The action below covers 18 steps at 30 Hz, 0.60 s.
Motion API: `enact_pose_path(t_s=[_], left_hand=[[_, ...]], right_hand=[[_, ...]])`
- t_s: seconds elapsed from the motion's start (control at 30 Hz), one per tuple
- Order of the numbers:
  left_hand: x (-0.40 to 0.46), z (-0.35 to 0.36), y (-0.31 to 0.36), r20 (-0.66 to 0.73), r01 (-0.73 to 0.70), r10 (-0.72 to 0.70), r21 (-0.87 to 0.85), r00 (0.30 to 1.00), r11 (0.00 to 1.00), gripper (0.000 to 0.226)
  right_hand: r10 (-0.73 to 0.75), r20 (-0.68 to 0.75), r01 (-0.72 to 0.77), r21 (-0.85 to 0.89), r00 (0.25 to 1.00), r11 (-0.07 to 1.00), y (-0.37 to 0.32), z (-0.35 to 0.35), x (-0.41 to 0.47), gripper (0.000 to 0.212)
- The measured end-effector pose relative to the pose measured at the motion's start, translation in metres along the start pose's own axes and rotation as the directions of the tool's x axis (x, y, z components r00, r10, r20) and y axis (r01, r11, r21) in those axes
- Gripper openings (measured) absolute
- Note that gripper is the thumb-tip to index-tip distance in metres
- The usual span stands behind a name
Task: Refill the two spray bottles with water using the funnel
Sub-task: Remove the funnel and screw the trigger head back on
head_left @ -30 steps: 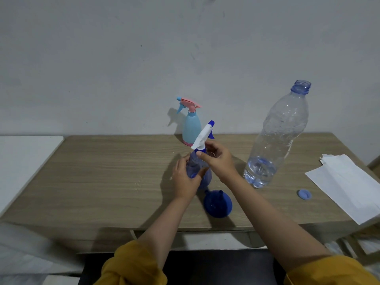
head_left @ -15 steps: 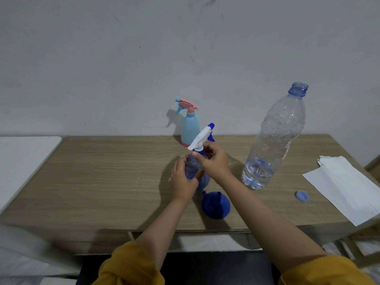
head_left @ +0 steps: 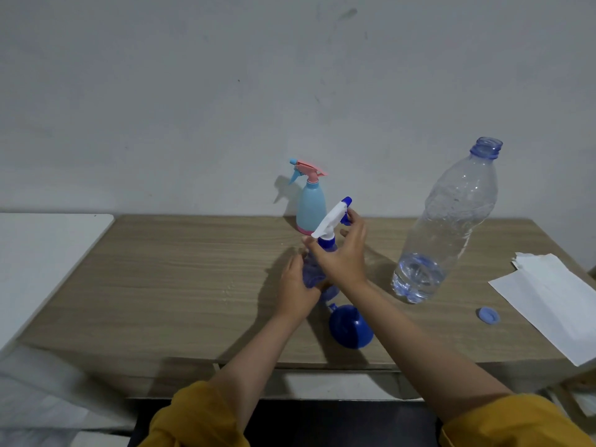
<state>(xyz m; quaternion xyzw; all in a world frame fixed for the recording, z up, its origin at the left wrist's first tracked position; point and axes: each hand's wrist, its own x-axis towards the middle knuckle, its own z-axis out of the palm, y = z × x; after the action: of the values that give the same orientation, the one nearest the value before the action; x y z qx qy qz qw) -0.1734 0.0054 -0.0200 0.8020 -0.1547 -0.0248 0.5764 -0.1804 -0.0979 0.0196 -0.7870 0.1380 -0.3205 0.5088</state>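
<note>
Left hand [head_left: 298, 287] grips the purple spray bottle [head_left: 314, 272] to brace it on the bench [head_left: 180, 285]. Right hand [head_left: 343, 253] has fingers clamped on the spray head [head_left: 332, 219] collar — likely screwing it. Funnel [head_left: 351, 325] lies close by, mouth down.

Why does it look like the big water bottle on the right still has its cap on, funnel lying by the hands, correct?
Not quite. In the head view the big water bottle stands with its neck open; its cap lies on the table beside it. The funnel does lie by the hands.
</note>
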Motion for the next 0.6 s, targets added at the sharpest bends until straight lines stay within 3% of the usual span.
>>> enact_pose_path(t_s=[0.13,0.27,0.37,0.47,0.6], left_hand=[[-0.013,-0.017,-0.013,0.133,-0.047,0.039,0.064,0.990,0.997,0.069],[-0.025,-0.057,-0.028,0.074,-0.075,0.052,0.346,0.996,0.935,0.085],[-0.032,-0.097,-0.048,0.010,-0.069,0.073,0.482,0.997,0.873,0.086],[-0.035,-0.132,-0.071,-0.055,-0.007,0.049,0.579,0.997,0.815,0.095],[-0.046,-0.167,-0.091,-0.080,0.040,0.016,0.649,0.997,0.759,0.101]], right_hand=[[0.042,-0.009,-0.041,0.046,0.999,0.998,-0.005,0.018,0.002,0.065],[0.020,0.007,-0.020,-0.026,1.000,0.999,-0.013,0.025,0.012,0.037],[0.124,0.161,-0.121,-0.024,0.979,0.992,-0.034,0.024,0.013,0.021],[0.296,0.333,-0.285,-0.082,0.895,0.955,-0.050,0.025,0.004,0.007],[0.475,0.497,-0.401,-0.256,0.726,0.880,-0.044,0.038,-0.027,0.011]])
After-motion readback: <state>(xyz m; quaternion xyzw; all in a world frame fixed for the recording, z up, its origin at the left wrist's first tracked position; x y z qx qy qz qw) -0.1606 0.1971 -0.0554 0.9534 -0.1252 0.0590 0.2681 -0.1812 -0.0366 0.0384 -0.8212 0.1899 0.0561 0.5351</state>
